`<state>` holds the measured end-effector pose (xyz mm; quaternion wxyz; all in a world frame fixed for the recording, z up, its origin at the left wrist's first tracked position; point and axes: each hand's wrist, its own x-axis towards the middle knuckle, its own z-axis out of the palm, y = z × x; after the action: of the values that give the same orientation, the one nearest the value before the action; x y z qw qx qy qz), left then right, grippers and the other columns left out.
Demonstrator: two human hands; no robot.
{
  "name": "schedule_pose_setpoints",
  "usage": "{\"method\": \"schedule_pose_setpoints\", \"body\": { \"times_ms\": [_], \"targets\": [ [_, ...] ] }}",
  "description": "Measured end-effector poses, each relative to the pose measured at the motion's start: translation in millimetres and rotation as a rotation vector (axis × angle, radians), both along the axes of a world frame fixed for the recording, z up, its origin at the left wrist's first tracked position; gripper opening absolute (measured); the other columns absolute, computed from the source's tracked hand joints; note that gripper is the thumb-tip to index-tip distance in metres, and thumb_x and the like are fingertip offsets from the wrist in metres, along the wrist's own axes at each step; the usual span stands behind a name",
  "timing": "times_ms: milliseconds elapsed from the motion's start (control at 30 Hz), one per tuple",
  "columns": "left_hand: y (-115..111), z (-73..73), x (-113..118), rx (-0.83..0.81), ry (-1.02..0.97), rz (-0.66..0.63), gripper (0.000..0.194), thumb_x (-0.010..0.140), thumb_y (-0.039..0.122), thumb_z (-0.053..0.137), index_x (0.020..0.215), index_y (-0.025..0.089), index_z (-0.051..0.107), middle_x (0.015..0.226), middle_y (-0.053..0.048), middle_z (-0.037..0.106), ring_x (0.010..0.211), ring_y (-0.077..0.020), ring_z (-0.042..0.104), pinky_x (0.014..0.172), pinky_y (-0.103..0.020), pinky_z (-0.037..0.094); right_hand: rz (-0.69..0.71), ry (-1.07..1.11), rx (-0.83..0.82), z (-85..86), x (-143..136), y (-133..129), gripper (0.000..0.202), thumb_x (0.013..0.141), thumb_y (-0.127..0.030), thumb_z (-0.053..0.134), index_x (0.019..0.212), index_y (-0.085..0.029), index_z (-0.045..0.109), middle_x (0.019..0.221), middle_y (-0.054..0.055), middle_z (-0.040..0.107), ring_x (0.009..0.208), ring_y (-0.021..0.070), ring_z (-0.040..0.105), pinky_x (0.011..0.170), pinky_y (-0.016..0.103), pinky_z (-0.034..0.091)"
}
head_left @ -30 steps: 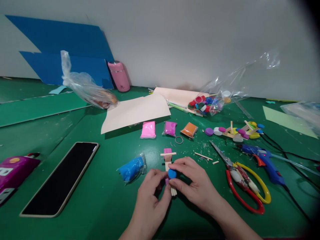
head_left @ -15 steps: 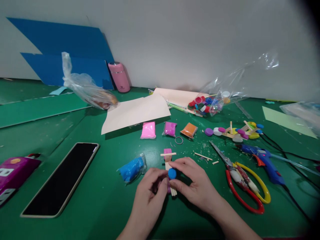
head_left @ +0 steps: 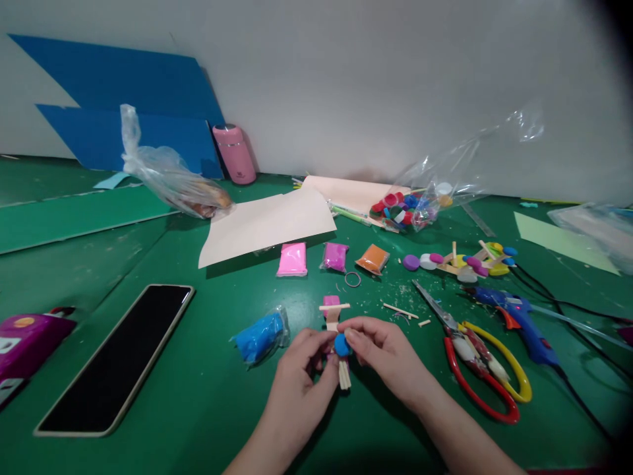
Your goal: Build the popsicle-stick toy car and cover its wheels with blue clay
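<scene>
Two bare hands work over a small stick model (head_left: 333, 322) on a green table (head_left: 198, 382), at the near middle, directly under the fingers. The left hand (head_left: 305, 371) keeps its thumb and forefinger narrow about the model's side; its other fingertips are hidden. The right hand (head_left: 390, 353) has thumb and forefinger drawn close at one round blue piece (head_left: 341, 345), the thumb upon it.

The model looks partly built: one crossbar (head_left: 335, 307), one pink block (head_left: 331, 301) at the far end and a cluster of sticks at the near end are in place. Whether the blue piece is fixed cannot be told, nor how much remains.

Four wrapped packets lie nearby: one blue (head_left: 260, 338), one pink (head_left: 293, 259), one magenta (head_left: 335, 256), one orange (head_left: 373, 259). To the right are two loose sticks (head_left: 401, 310), one pair of scissors (head_left: 475, 356), one glue gun (head_left: 521, 320) and one colourful construction (head_left: 467, 262). One phone (head_left: 116, 363) lies left; one pink bottle (head_left: 235, 155) stands behind.
</scene>
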<state>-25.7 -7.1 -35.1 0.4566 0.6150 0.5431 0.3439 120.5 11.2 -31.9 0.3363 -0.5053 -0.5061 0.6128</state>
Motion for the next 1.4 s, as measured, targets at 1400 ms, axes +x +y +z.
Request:
{"method": "schedule_pose_setpoints", "body": {
  "times_ms": [1400],
  "targets": [
    [1.2,-5.2,-2.0,-0.004,-0.055,0.007,0.02,0.076,0.016,0.048,0.083,0.016,0.067,0.074,-0.004,0.054,0.064,-0.0148,0.053,0.057,-0.026,0.042,-0.001,0.106,-0.131,-2.0,-9.6,5.2,0.029,0.067,-0.04,0.065,0.069,-0.012,0.056,0.052,-0.004,0.053,0.045,0.0055,0.045,0.046,0.018,0.037]
  ]
}}
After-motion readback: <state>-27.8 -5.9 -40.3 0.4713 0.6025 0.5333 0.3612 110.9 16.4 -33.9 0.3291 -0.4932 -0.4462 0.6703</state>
